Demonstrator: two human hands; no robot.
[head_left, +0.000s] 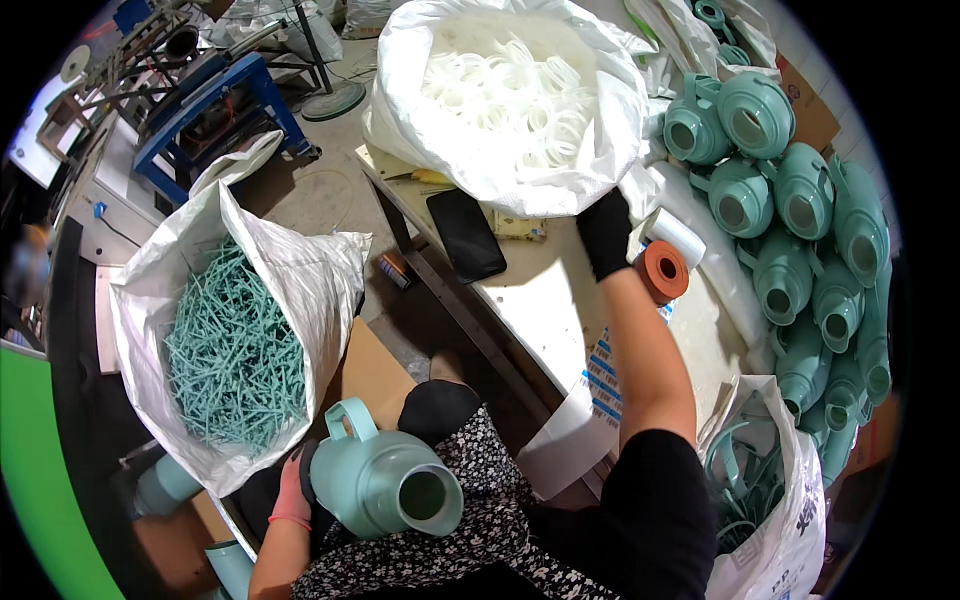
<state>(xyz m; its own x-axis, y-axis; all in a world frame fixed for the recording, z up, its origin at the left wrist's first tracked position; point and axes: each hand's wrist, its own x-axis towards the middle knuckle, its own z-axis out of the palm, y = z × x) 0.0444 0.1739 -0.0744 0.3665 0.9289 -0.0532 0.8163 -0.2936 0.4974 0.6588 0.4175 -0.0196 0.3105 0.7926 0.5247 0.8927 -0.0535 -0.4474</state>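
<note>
On my lap a teal plastic jug body (372,480) lies tilted, its round mouth facing right and its loop handle up. My left hand (294,488), in a pink and dark glove, is closed against the jug's base end; some fingers are hidden behind it. My right hand (604,236), in a black glove, reaches forward to the lower right edge of a large white sack (400,110). Its fingers are too dark and too hidden at the sack's edge to make out. Many translucent white rings (515,95) fill that sack.
At left a white sack (335,290) holds thin teal plastic strips (235,350). A black phone (467,236), an orange tape roll (662,271) and a white roll (676,236) lie on the table (535,300). Teal jug bodies (803,205) are stacked at right, above a sack of teal pieces (745,480).
</note>
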